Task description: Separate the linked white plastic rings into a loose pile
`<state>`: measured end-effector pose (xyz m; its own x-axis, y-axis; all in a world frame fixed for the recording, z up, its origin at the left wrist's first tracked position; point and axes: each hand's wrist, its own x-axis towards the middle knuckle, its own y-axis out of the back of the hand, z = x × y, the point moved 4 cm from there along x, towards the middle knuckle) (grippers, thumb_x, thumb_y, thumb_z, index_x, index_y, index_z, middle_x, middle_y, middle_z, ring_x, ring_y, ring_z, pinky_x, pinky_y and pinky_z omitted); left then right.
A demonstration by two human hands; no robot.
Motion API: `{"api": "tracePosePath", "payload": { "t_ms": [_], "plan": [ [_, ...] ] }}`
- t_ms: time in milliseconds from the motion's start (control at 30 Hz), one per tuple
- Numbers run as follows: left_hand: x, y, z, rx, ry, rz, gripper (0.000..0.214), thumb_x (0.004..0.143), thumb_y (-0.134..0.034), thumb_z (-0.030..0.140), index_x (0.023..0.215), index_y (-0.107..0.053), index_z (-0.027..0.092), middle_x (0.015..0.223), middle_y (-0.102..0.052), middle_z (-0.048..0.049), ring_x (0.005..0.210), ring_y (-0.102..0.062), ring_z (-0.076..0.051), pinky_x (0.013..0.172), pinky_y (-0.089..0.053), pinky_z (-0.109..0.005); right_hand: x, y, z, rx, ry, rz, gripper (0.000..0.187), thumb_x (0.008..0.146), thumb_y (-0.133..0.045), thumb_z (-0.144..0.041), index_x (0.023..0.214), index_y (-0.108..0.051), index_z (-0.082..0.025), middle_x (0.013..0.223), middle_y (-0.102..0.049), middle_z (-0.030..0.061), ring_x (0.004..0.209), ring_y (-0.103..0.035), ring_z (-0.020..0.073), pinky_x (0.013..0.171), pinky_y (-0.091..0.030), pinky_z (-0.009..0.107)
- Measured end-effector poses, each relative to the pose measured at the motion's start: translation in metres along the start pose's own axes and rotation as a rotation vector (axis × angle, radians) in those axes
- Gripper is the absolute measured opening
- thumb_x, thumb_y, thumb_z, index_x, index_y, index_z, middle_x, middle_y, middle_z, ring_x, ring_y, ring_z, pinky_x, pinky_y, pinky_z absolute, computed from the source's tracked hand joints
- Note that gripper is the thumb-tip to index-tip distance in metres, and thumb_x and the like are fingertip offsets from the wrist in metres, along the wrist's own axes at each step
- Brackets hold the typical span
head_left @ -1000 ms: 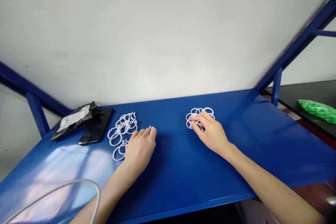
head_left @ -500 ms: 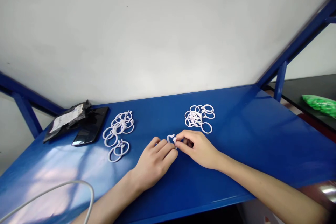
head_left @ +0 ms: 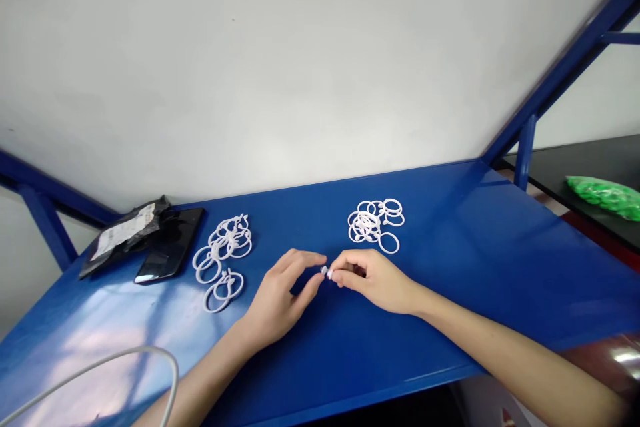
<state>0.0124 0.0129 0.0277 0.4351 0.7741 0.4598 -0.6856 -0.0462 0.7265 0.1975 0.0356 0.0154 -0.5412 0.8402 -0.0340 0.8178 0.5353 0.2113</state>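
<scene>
Right grip [head_left: 376, 281] pinches a small white piece [head_left: 330, 273], its full outline hidden.

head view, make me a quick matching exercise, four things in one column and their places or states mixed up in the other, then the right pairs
Things
1. right hand
2. left-side white rings
3. green packet
4. pale cable

Places or states
A. on a black surface, to the right of the blue table
B. pinching a small white piece
C. curving through the lower left of the picture
D. lying between a flat black device and the left hand

Right pairs: 1-B; 2-D; 3-A; 4-C
</scene>
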Motion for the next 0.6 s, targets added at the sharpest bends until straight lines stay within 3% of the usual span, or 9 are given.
{"api": "tracePosePath", "payload": {
  "t_ms": [100, 200, 333, 467, 600],
  "plan": [
    [0.001, -0.004, -0.006, -0.176, 0.124, -0.081, 0.012, 0.101, -0.058, 0.025, 0.103, -0.069, 0.024, 0.092, -0.074, 0.0009, 0.082, -0.07, -0.013, 0.075, -0.053, -0.023, 0.002, 0.003, 0.005, 0.063, -0.022, 0.023, 0.023, 0.094, -0.069, -0.041, 0.09, -0.072, -0.019, 0.074, -0.064, -0.002, 0.065, -0.055, 0.0113, 0.06, -0.043, 0.024],
    [0.0, -0.006, -0.009, -0.239, 0.241, -0.065, 0.013, 0.1, -0.06, 0.028, 0.096, -0.071, 0.023, 0.087, -0.074, 0.0016, 0.076, -0.069, -0.012, 0.071, -0.052, -0.022, 0.004, 0.005, 0.008, 0.166, -0.016, 0.076, 0.024, 0.09, -0.074, -0.043, 0.09, -0.069, -0.019, 0.075, -0.064, -0.0026, 0.062, -0.056, 0.0109, 0.057, -0.047, 0.024],
    [-0.001, -0.006, -0.008, -0.282, 0.283, -0.047, 0.014, 0.098, -0.061, 0.029, 0.094, -0.072, 0.022, 0.085, -0.075, 0.0014, 0.075, -0.069, -0.012, 0.071, -0.052, -0.022, 0.005, 0.003, 0.007, 0.225, 0.027, 0.088, 0.022, 0.089, -0.075, -0.04, 0.09, -0.07, -0.019, 0.08, -0.068, -0.001, 0.067, -0.063, 0.0115, 0.064, -0.055, 0.025],
    [-0.001, -0.004, -0.005, -0.25, 0.277, -0.014, 0.012, 0.097, -0.062, 0.027, 0.092, -0.072, 0.022, 0.084, -0.075, 0.0017, 0.074, -0.068, -0.012, 0.071, -0.052, -0.021, 0.003, 0.001, 0.004, 0.159, 0.049, 0.084, 0.018, 0.092, -0.073, -0.037, 0.094, -0.072, -0.019, 0.084, -0.069, 0.0007, 0.073, -0.069, 0.0143, 0.069, -0.059, 0.028],
    [-0.003, -0.007, -0.006, -0.259, 0.29, 0.008, 0.012, 0.098, -0.061, 0.028, 0.094, -0.07, 0.022, 0.084, -0.075, 0.0012, 0.071, -0.069, -0.012, 0.067, -0.053, -0.021, -0.001, 0.001, -0.002, -0.044, 0.131, 0.115, 0.01, 0.094, -0.069, -0.03, 0.096, -0.073, -0.02, 0.088, -0.068, 0.0006, 0.073, -0.067, 0.0132, 0.068, -0.055, 0.027]
  ]
}}
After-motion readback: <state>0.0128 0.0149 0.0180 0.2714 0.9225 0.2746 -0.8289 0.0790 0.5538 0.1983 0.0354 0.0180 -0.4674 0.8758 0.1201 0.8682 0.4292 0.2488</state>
